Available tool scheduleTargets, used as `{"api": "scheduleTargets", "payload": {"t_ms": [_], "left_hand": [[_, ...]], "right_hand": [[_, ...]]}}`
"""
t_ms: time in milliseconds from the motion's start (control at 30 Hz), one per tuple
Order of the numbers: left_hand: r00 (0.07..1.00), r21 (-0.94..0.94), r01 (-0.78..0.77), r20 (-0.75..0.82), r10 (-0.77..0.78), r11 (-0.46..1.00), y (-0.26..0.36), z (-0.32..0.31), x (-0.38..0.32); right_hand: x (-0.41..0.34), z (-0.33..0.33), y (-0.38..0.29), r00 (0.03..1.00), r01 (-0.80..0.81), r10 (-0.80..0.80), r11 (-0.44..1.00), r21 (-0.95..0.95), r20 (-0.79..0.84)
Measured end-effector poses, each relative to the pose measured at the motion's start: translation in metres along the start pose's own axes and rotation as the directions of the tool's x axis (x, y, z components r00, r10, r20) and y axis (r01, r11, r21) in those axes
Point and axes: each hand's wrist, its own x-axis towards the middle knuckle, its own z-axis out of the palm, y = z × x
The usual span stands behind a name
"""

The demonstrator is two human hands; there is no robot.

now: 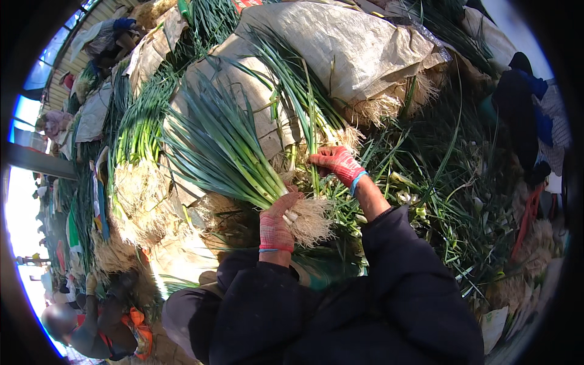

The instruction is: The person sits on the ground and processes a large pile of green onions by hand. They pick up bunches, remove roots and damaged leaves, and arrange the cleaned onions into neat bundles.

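My left hand (277,226), in a red and pale knit glove, is closed around the lower stems of a bunch of green onions (244,166). Their dark leaves fan out to the upper left, and the pale stringy roots (314,226) stick out to the right of the fist. My right hand (338,163), gloved alike, pinches a thin green onion stalk (315,180) between thumb and fingers. Just beyond it, more green onions (315,109) lie on a beige woven sack (260,77), roots towards me.
Cut leaves and trimmings (438,200) are heaped to the right. Another rooty bundle of green onions (141,169) lies at left. A large woven sheet (337,41) covers more onions ahead. People crouch or sit at lower left (98,319), upper left (109,39) and right (520,114).
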Motion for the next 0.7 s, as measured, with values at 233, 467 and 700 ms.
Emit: {"api": "scheduleTargets", "payload": {"t_ms": [233,467,700], "left_hand": [[0.963,0.109,0.219,-0.186,-0.196,0.970,-0.005,0.018,-0.005],[0.961,0.318,0.261,-0.171,-0.216,0.911,0.000,0.023,-0.013],[0.967,0.253,0.237,-0.157,-0.202,0.938,-0.007,0.017,-0.004]], "right_hand": [[-0.020,-0.004,-0.026,1.000,0.005,-0.006,0.996,0.095,0.016],[-0.032,0.022,-0.032,0.994,-0.109,0.110,0.944,0.310,0.015],[-0.053,0.023,-0.016,0.999,-0.046,0.044,0.995,0.087,0.024]]}}
